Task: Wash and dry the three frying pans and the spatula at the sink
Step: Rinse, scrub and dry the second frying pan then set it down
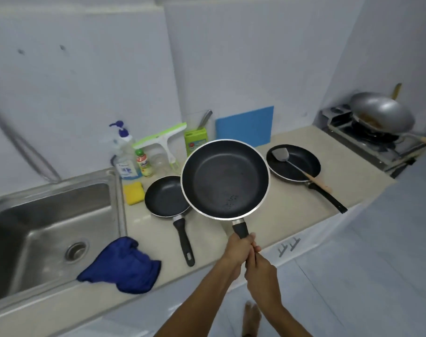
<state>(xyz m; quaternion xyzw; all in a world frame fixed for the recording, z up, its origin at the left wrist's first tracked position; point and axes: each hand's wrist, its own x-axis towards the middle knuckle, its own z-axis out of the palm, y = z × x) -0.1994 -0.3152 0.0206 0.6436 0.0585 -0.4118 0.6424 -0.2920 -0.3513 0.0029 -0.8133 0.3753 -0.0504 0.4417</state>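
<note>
Both hands grip the black handle of a large black frying pan (225, 178), held up above the counter and tilted toward me. My left hand (238, 249) is higher on the handle and my right hand (258, 266) sits just below it. A small frying pan (165, 197) rests on the counter to the left, partly behind the held pan. A third pan (299, 164) lies to the right with a metal spatula (281, 154) with a wooden handle resting in it. The steel sink (51, 229) is at the left.
A blue cloth (124, 263) lies at the sink's front corner. A yellow sponge (133, 192), soap pump bottle (125, 154), small bottle, squeegee and green box stand by the wall. A blue board (246, 126) leans behind. A wok (382, 113) sits on the stove at right.
</note>
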